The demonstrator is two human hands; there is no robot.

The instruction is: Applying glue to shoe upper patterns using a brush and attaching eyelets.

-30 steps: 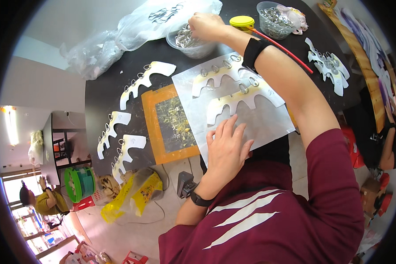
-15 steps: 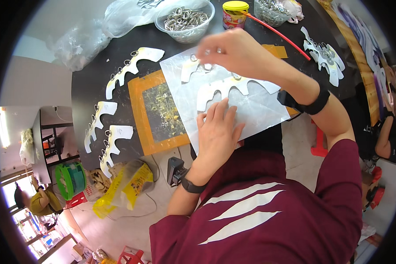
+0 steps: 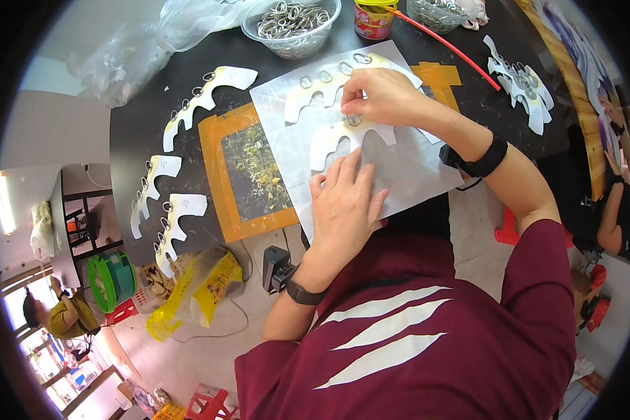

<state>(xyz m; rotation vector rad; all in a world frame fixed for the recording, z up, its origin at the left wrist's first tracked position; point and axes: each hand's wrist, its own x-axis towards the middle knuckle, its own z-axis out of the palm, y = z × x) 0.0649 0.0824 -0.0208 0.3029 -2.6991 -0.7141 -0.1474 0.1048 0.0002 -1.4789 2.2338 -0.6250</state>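
Note:
My left hand (image 3: 344, 204) lies flat with fingers stretched out, its fingertips on the lower edge of the nearer white scalloped piece (image 3: 323, 145). Above that piece, my right hand (image 3: 388, 96) pinches a metal ring (image 3: 353, 120) between thumb and forefinger, at the piece's upper edge. Part of the piece is hidden behind my right hand and wrist. Just beyond it lies a second white scalloped piece (image 3: 297, 103) with several metal rings along its upper edge. Both pieces rest on a translucent white sheet (image 3: 416, 171).
Three ringed white pieces (image 3: 201, 98) lie at left, and a stack of them (image 3: 525, 87) at right. Beyond the sheet stand a bowl of rings (image 3: 294, 43), a yellow-lidded tub (image 3: 373, 24) and a red stick (image 3: 444, 52). Orange tape (image 3: 213, 178) borders a stained patch.
My right hand has come down from the farther piece to the nearer one, uncovering rings on the farther piece. My left hand stays in place on the nearer piece.

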